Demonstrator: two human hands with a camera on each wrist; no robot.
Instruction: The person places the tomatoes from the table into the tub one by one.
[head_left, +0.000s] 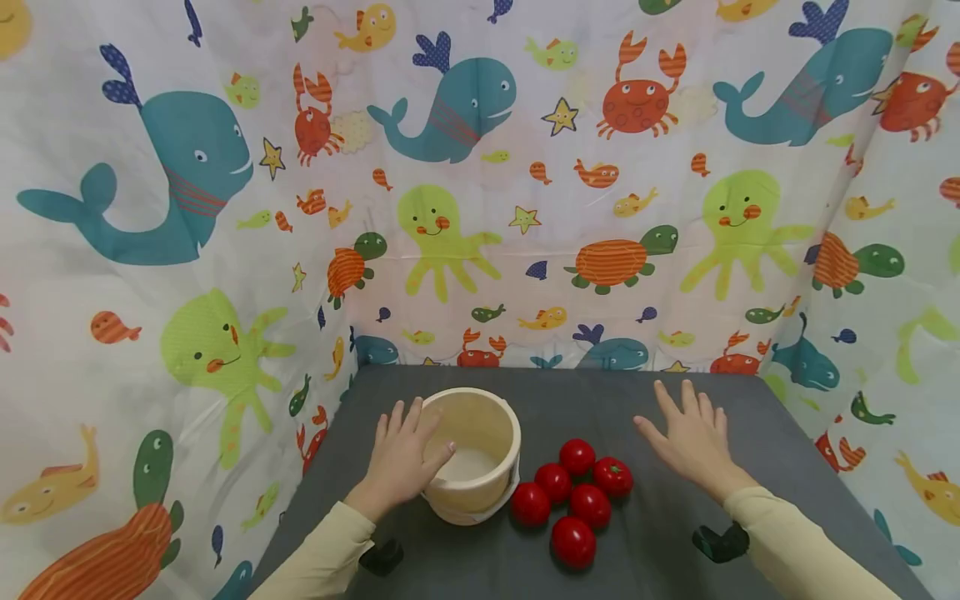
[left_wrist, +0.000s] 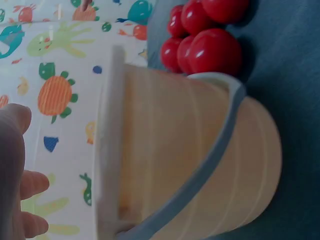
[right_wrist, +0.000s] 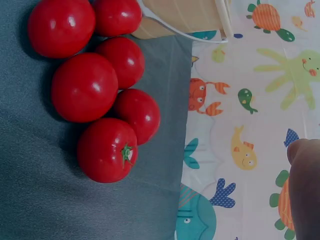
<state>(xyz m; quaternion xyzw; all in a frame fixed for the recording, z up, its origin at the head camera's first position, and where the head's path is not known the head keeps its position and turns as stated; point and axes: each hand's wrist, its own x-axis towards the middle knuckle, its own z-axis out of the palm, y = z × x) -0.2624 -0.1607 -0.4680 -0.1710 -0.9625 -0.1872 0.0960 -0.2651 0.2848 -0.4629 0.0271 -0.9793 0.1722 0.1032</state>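
Nothing is gripped by either hand that I can see from my end: the left hand (head_left: 405,458) has its fingers stretched out, and the right hand (head_left: 690,437) is spread the same way. I find the left one above the left side of the cream bucket (head_left: 459,502), its thumb reaching across the mouth; my left wrist feed shows a gap between the fingers and the bucket's rim (left_wrist: 109,150). The right one hangs well to the right of the bucket, past the tomatoes and apart from them.

The bucket stands upright on the dark tabletop (head_left: 585,396), its handle (left_wrist: 202,172) hanging down along the outer wall. Six red tomatoes (head_left: 590,507) lie grouped just to the bucket's right. I count one (head_left: 530,505) close beside its wall, and another (head_left: 573,543) sits nearer the person than the bucket. From my right wrist feed, the tomato farthest from the bucket turns a green stem (right_wrist: 127,152) to the camera.

Both arms come in from the near side of the bucket in cream sleeves (head_left: 791,529). Beyond the bucket and to either side of it I see a white curtain (head_left: 525,287) printed with whales, crabs, turtles and octopuses.
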